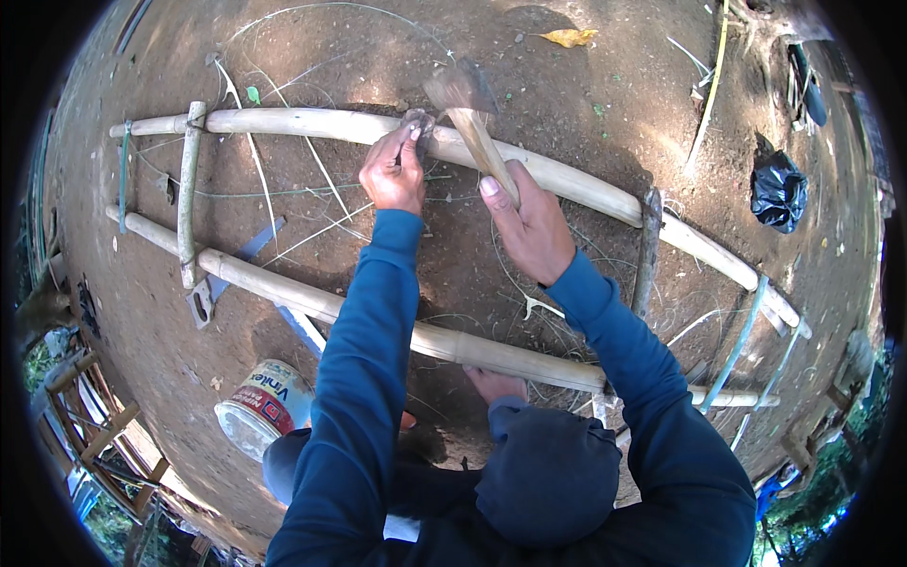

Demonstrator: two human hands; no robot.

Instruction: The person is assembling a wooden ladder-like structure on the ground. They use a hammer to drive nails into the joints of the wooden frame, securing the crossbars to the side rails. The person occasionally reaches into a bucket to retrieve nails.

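Two long bamboo poles lie lengthwise on the dirt, joined by crosspieces into a ladder-like frame. My left hand (395, 172) is pinched closed at the far bamboo pole (557, 184), over a small dark piece whose kind I cannot make out. Just to its right, my right hand (534, 225) grips the wooden handle of a hatchet (487, 142). The hatchet's broad dark head is raised beyond the far pole and smeared by motion. Nearer to me runs the near bamboo pole (453, 346), beneath my left forearm.
A handsaw (202, 300) lies under the frame's left part. By my left knee stands a paint can (269, 406). My bare foot (496, 386) is against the near pole. A crumpled black plastic bag (779, 194) sits at right. Dark crosspiece (648, 250) spans the poles; thin strips litter the dirt.
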